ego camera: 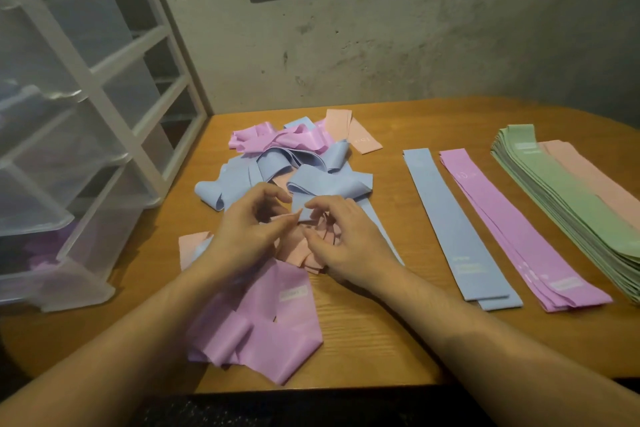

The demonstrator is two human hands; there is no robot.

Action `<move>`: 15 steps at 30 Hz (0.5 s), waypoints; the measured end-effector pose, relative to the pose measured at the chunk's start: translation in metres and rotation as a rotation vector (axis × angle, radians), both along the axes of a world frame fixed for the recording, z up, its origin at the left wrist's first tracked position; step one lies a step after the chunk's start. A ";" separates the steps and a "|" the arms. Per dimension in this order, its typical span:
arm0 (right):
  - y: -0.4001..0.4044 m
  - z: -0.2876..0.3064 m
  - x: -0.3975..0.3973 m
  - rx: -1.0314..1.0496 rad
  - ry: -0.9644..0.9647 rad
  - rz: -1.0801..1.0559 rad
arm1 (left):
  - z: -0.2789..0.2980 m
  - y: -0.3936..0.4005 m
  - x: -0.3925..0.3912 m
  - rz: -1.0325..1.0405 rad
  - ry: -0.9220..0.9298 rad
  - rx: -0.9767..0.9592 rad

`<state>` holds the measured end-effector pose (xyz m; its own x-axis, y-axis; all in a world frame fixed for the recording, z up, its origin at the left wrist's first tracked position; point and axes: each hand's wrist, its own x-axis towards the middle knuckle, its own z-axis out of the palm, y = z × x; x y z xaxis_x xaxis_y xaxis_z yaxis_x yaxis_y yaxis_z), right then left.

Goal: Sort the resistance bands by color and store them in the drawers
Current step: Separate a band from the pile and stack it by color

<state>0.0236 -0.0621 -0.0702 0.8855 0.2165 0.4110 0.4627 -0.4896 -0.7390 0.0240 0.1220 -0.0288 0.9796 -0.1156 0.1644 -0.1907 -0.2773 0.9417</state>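
Observation:
A tangled heap of blue, pink and peach resistance bands (277, 163) lies in the middle of the wooden table (363, 329). My left hand (242, 229) and my right hand (343, 236) meet over the heap. The right hand pinches the end of a blue band (329, 185); the left hand's fingers curl on a peach band (294, 246) under both hands. A crumpled pink band (263, 322) lies nearest me. To the right lie flat sorted stacks: blue (453, 225), pink (512, 232), green (568, 198) and peach (595, 180).
A clear plastic drawer unit (59, 156) with a white frame stands at the table's left edge, its drawers pulled out; the lowest drawer (45, 253) holds something purple. A concrete wall rises behind the table.

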 end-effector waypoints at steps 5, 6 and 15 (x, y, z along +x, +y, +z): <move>0.000 0.003 -0.002 0.142 0.018 0.019 | 0.021 -0.019 -0.003 -0.058 -0.012 -0.107; -0.001 0.003 -0.002 0.187 0.008 0.006 | 0.022 -0.022 -0.004 -0.054 -0.010 -0.131; -0.012 0.007 0.002 0.559 0.162 -0.162 | -0.002 -0.035 -0.007 -0.090 0.008 0.156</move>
<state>0.0253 -0.0741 -0.0630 0.9501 -0.1367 0.2803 0.2742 -0.0615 -0.9597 0.0166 0.0869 -0.0312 0.9653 -0.2267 0.1296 -0.2139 -0.4019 0.8904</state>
